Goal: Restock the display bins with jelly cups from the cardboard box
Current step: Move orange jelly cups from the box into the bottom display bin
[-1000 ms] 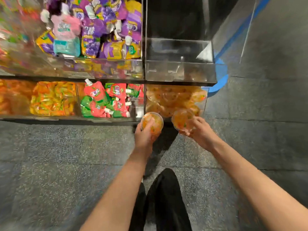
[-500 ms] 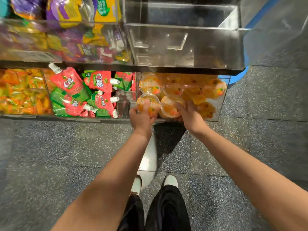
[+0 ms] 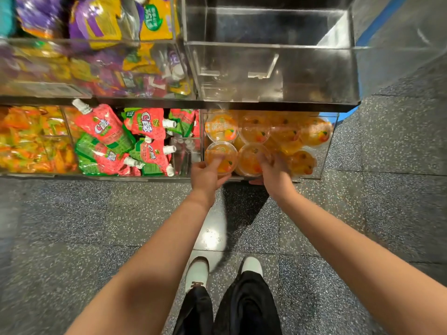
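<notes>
Both hands work at the front edge of the lower right display bin (image 3: 329, 141), a clear-walled compartment on the bottom tier of the shelf unit.

Left hand (image 3: 205, 176): its fingers (image 3: 216, 162) are curled round an orange jelly cup (image 3: 221, 157) and grasp it at the bin's front left corner, the index finger lying across the lid.

Right hand (image 3: 274, 172): its fingers are curled over the rim of a second jelly cup (image 3: 250, 159), with the thumb beneath at the bin's front edge. This cup sits just beside the first, the two touching or nearly so. The fingertips are blurred.

More jelly cups (image 3: 285, 134) fill the bin behind and to the right of the two held cups, lying at mixed angles.

The adjacent bin to the left holds red and green spouted pouches (image 3: 113, 139); the next one holds orange and yellow packets (image 3: 31, 139). On the upper tier, a clear bin (image 3: 273, 71) stands directly above the jelly cups, beside a bin of purple and yellow pouches (image 3: 101, 25).

Below, the person's shoes (image 3: 197, 272) stand on the speckled floor (image 3: 72, 213).
</notes>
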The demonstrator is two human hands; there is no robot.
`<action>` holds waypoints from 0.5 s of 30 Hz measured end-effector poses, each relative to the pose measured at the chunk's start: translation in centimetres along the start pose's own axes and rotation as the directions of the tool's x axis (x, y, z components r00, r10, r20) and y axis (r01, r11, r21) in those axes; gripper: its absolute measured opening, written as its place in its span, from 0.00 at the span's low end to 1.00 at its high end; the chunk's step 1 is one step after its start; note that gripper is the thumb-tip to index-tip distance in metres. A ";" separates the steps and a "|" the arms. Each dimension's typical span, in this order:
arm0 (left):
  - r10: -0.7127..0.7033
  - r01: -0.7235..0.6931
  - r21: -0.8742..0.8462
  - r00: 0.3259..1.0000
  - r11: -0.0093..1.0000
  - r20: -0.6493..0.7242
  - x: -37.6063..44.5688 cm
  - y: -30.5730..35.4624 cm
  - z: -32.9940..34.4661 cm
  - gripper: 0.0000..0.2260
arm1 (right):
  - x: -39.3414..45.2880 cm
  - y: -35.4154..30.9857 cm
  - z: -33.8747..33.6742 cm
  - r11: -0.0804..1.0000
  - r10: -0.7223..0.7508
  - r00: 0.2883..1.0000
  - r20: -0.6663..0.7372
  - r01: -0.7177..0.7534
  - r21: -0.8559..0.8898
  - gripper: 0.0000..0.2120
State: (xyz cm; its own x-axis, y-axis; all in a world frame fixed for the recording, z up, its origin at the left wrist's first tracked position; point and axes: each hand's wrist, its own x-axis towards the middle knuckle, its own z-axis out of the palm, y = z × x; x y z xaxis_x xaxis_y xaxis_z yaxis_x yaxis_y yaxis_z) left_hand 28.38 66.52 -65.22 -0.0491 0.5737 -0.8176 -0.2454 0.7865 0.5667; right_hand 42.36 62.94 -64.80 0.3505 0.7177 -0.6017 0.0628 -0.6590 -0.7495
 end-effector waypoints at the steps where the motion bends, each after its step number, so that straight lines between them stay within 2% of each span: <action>1: 0.013 -0.014 0.015 1.000 1.000 0.008 -0.1 -0.1 -0.1 0.19 | -0.2 0.1 0.2 0.994 0.037 0.999 0.017 -0.039 0.104 0.17; 3: 0.033 -0.033 0.006 0.999 0.999 0.027 -0.3 -0.5 -0.2 0.14 | -0.5 0.1 0.5 0.968 0.077 0.997 0.022 -0.080 0.238 0.17; 5: 0.041 -0.040 -0.027 0.998 0.999 0.041 -0.4 -0.9 -0.3 0.13 | -0.5 0.3 0.7 0.950 0.089 0.996 -0.007 -0.083 0.300 0.16; 7: 0.053 -0.051 -0.049 0.998 0.997 0.040 -0.5 -1.0 -0.3 0.13 | -0.4 0.6 1.0 0.954 0.084 0.995 -0.048 -0.066 0.291 0.16; 11: 0.075 -0.072 -0.084 0.997 0.994 0.026 0.1 -0.8 -0.2 0.15 | 0.3 0.4 2.0 0.986 0.051 0.988 -0.149 -0.026 0.165 0.18; 15: -0.002 0.004 -0.137 1.000 0.991 0.009 0.0 -0.6 -0.5 0.14 | 0.2 0.3 2.5 0.980 0.127 0.976 -0.174 -0.096 0.174 0.17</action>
State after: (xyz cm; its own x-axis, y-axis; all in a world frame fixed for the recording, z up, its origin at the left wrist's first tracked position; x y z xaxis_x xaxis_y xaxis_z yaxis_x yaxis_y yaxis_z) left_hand 28.01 65.96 -65.61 -0.0394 0.5740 -0.8179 -0.3756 0.7500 0.5445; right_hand 40.08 63.43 -65.83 0.5130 0.5780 -0.6347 -0.1353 -0.6757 -0.7247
